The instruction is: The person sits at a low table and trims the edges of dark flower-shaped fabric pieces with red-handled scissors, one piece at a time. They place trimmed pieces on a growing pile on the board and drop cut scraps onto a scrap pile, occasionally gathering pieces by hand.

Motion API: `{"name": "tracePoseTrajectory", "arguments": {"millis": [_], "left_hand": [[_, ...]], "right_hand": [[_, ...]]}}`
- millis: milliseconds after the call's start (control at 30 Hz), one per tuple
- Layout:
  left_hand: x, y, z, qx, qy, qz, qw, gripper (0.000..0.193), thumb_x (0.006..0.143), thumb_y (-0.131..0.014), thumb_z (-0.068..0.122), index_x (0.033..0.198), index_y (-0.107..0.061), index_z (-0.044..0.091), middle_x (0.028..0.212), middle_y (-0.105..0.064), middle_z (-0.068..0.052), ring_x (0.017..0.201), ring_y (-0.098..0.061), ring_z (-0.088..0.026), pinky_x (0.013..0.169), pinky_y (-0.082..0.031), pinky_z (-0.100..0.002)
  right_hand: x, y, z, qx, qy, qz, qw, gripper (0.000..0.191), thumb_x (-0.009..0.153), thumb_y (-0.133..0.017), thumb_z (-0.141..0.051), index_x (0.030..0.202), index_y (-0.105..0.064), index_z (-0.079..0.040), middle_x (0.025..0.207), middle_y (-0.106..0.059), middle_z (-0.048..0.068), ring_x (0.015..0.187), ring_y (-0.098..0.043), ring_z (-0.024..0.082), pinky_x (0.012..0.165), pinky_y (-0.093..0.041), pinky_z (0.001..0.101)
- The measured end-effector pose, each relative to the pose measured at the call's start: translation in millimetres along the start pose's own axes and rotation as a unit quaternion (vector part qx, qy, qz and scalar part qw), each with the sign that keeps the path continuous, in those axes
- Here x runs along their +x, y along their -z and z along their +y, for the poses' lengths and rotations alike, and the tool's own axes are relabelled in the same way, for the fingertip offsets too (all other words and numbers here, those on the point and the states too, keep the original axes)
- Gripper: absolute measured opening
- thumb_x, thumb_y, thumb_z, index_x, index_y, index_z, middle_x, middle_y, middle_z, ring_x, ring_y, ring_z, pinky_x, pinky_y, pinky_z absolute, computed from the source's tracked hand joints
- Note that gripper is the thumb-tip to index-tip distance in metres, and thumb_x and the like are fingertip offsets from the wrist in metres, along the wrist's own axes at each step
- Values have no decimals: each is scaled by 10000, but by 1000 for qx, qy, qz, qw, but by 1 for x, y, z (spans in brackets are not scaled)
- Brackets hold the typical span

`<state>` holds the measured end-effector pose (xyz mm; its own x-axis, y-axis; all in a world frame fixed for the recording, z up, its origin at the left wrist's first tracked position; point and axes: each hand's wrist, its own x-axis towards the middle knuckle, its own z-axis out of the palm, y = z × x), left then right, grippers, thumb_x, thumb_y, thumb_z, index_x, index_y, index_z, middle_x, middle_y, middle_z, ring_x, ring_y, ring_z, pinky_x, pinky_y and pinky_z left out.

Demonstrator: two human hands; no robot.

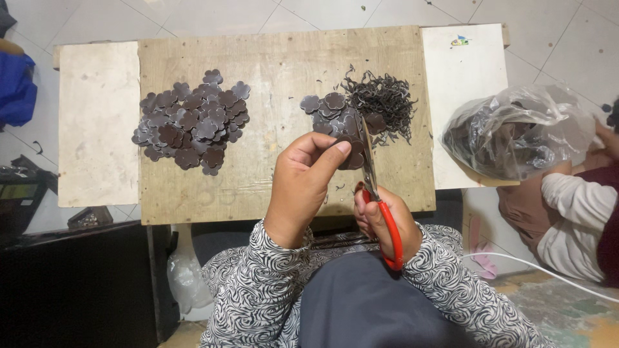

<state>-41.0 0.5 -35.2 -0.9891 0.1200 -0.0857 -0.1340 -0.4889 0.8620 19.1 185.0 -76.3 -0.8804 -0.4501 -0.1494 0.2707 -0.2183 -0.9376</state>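
While my left hand [301, 187] pinches a dark brown flower-shaped leather cutout [352, 154] between thumb and fingers, my right hand [385, 222] is clenched through the red-handled scissors [377, 193], whose blades meet that cutout. Both sit above the near edge of the plywood board [271, 71]. Just beyond lies a tangle of dark trimmings [385, 103]; toward the board's left lies a heap of finished cutouts [193, 122].
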Motion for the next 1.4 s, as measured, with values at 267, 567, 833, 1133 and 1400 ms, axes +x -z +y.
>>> {"name": "tracePoseTrajectory", "arguments": {"millis": [267,567,833,1133,1400], "left_hand": [[2,-1,2,43,-4,26,999,92,1005,-683,87,1032,-682,0,936,-732,-39,843,-671,-76,740,-538,-229],[-1,-4,7,51,-9,13,999,167,988,-695,114,1112,-665,7,966,-728,-30,842,-685,-66,675,-524,-207],[-3,-4,6,40,2,-1,999,129,971,-711,42,1069,-668,-30,977,-716,-47,850,-667,-76,768,-563,-224],[-3,-9,3,72,-8,12,997,119,955,-720,62,1026,-665,-16,952,-725,-39,824,-675,-68,737,-568,-221],[-2,-9,3,69,-8,9,998,107,966,-716,55,1026,-669,-19,953,-727,-48,831,-675,-72,746,-567,-224]], "right_hand": [[0,-2,-1,-29,-7,2,1000,499,1008,-555,-566,914,-461,-85,777,-413,-28,643,-376,64,536,-341,216],[2,-1,0,4,-1,-14,1000,482,1037,-540,-539,974,-482,-65,776,-408,-20,648,-372,70,570,-353,221],[3,2,-2,-18,3,-28,999,550,1025,-514,-592,1093,-504,-46,882,-474,0,766,-445,90,697,-428,243],[5,3,-2,-10,-5,-21,1000,541,1028,-497,-590,1076,-489,-51,880,-467,3,764,-446,97,694,-428,248],[5,-3,-2,22,-3,-12,1000,511,1039,-487,-581,1015,-465,-71,814,-408,-19,688,-396,83,615,-393,235]]}}
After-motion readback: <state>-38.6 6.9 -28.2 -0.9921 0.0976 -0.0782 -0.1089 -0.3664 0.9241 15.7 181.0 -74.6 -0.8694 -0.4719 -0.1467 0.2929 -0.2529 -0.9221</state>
